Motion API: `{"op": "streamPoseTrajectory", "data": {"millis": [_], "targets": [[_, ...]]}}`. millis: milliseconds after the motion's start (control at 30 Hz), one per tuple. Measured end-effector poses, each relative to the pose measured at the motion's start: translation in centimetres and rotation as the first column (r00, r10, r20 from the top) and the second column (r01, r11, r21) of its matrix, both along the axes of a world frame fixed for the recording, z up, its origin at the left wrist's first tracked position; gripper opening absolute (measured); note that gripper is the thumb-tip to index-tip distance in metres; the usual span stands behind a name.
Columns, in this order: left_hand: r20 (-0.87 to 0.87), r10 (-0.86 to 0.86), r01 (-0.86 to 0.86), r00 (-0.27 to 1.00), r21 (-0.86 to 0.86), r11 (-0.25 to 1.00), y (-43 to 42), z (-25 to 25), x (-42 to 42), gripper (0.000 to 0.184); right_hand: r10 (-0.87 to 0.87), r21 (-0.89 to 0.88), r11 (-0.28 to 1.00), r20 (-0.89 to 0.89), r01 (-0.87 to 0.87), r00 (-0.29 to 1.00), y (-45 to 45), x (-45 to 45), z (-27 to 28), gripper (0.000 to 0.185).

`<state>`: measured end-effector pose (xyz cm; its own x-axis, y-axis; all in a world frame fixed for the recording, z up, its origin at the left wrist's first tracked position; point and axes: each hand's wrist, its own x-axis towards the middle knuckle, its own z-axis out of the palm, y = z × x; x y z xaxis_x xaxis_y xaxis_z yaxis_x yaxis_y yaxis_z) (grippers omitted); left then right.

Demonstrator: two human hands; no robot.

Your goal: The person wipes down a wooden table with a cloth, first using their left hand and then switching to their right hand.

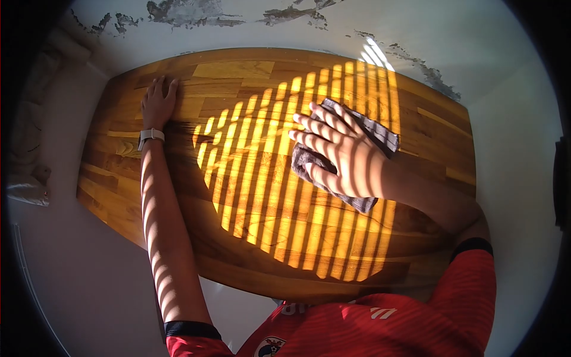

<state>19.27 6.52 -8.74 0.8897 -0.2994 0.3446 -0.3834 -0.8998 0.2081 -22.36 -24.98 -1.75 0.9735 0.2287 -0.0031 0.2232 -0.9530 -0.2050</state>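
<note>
My right hand (342, 149) lies flat on a folded grey-purple cloth (306, 162), pressing it against the wooden tabletop (267, 178). Its fingers are stretched out, and their tips reach past the cloth's left edge. Cloth shows on both sides of the palm and between thumb and forefinger; the part under the palm is hidden. At the table's far left, my left hand (159, 104) rests palm down on the bare wood with its fingers a little apart. A pale watch or band (151, 137) circles the left wrist.
Striped sunlight covers the middle of the tabletop. A white wall (333, 30) with peeling paint stands along the far edge, and another pale wall (511, 154) runs close on the right. Some pale, blurred items (28, 193) are at the left, beyond the table.
</note>
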Motion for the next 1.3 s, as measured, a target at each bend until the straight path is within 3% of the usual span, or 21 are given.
{"op": "streamPoseTrajectory", "data": {"millis": [67,133,200,267,333,400,467,567,667,800,867,933,1000,1100,1167,1267,1300], "targets": [[0.001,0.007,-0.007,1.0,0.007,1.0,0.0,-0.1,0.3,0.078,0.012,-0.115,0.993,0.014,-0.01,1.0,1.2,-0.4,-0.2,0.069],[0.009,-0.012,0.012,1.0,0.001,1.0,0.2,-0.3,0.7,0.078,0.142,0.018,0.99,0.014,-0.142,0.99,2.8,-2.0,-0.8,0.067],[0.006,-0.031,0.031,0.999,0.017,0.999,0.6,-0.7,1.2,0.078,0.295,0.099,0.953,-0.093,-0.286,0.951,3.9,-2.8,-0.1,0.071],[0.002,-0.053,0.053,0.999,0.044,0.998,0.8,-0.8,1.9,0.078,0.311,0.11,0.948,-0.105,-0.3,0.944,4.0,-2.9,-0.1,0.071],[0.025,-0.062,0.06,0.998,0.09,0.994,1.4,-1.5,2.7,0.078,0.23,0.082,0.972,-0.145,-0.22,0.962,2.8,-1.3,0.2,0.07],[0.03,-0.059,0.056,0.998,0.093,0.994,1.4,-1.7,3.0,0.078,0.019,-0.04,0.999,-0.115,-0.024,0.993,0.5,0.6,0.6,0.072],[0.012,-0.043,0.042,0.999,0.055,0.998,0.9,-1.1,2.0,0.078,-0.059,-0.028,0.998,0.059,0.06,0.997,-2.4,2.0,-0.9,0.069],[0.0,0.0,0.0,1.0,0.002,1.0,0.1,-0.1,0.4,0.078,-0.051,-0.158,0.986,0.017,0.053,0.999,-2.4,1.3,-0.3,0.069],[0.001,-0.008,0.008,1.0,0.0,1.0,0.1,-0.2,0.6,0.078,0.058,-0.091,0.994,0.04,-0.055,0.997,-1.4,0.3,-0.2,0.071],[0.043,-0.06,0.054,0.997,0.128,0.99,1.4,-2.2,3.2,0.079,0.142,-0.071,0.987,-0.052,-0.146,0.988,-0.1,-0.7,0.1,0.076],[0.038,-0.052,0.048,0.998,0.112,0.993,1.4,-2.1,3.1,0.078,0.135,-0.065,0.988,-0.09,-0.141,0.987,-0.7,-0.4,0.0,0.08],[0.012,-0.021,0.02,1.0,0.048,0.999,0.6,-1.0,1.6,0.078,0.012,-0.144,0.989,-0.197,-0.041,0.98,-1.4,0.7,0.9,0.08],[-0.006,-0.004,0.004,1.0,0.007,1.0,0.0,-0.2,0.5,0.078,0.022,-0.021,1.0,0.078,-0.02,0.997,-3.0,0.9,0.2,0.074],[0.008,-0.01,0.01,1.0,0.01,1.0,0.1,-0.5,0.8,0.078,-0.01,-0.08,0.997,-0.015,0.008,1.0,-2.1,0.5,-0.2,0.068],[0.022,-0.014,0.014,1.0,0.021,1.0,0.3,-1.0,1.2,0.078,0.076,-0.046,0.995,-0.14,-0.084,0.987,-0.2,-0.9,1.0,0.059],[0.001,0.0,0.0,1.0,0.009,1.0,0.0,-0.2,0.3,0.078,0.227,0.11,0.968,-0.007,-0.225,0.974,0.3,-1.2,-0.1,0.051],[0.002,-0.003,0.003,1.0,0.011,1.0,0.0,-0.2,0.3,0.078,0.205,0.041,0.977,0.128,-0.211,0.97,-0.3,-0.8,-1.2,0.047]]}}
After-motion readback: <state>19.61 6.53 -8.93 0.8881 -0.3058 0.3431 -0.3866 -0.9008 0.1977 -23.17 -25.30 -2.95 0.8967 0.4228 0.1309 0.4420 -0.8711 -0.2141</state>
